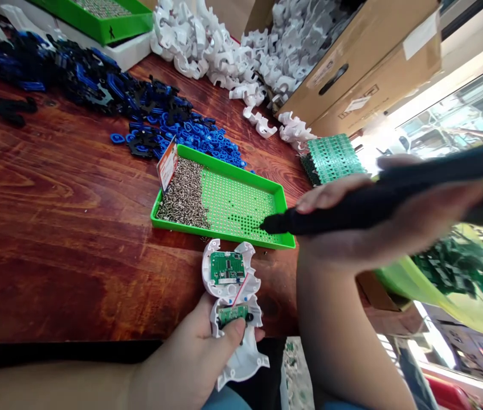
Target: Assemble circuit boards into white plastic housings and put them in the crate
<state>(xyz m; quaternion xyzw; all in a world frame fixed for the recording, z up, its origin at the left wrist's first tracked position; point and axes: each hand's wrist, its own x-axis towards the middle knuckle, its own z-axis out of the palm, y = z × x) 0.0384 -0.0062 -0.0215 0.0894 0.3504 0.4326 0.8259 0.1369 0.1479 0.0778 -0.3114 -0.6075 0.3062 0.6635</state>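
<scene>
My left hand [207, 353] is wrapped round a white plastic shell [241, 359], its thumb over a small green circuit board [226, 314] inside. A second green board [228, 267] sits in the shell's upper part, and a red and white wire crosses between the two. My right hand [378, 233] grips a black electric screwdriver [352, 210]. The tool's tip is at the right part of a green tray [288, 219], over its perforated plate. Small screws [184, 193] are heaped at the tray's left end; others stand in rows in the plate's holes.
Behind the tray lie blue rings [207, 136] and black and blue parts [96, 80]. White shells [207, 45] are piled near a cardboard box [352, 74]. Stacked green boards [335, 156] stand at the right, above a yellow-green bag [421, 290]. Another green tray [117, 28] is at the upper left.
</scene>
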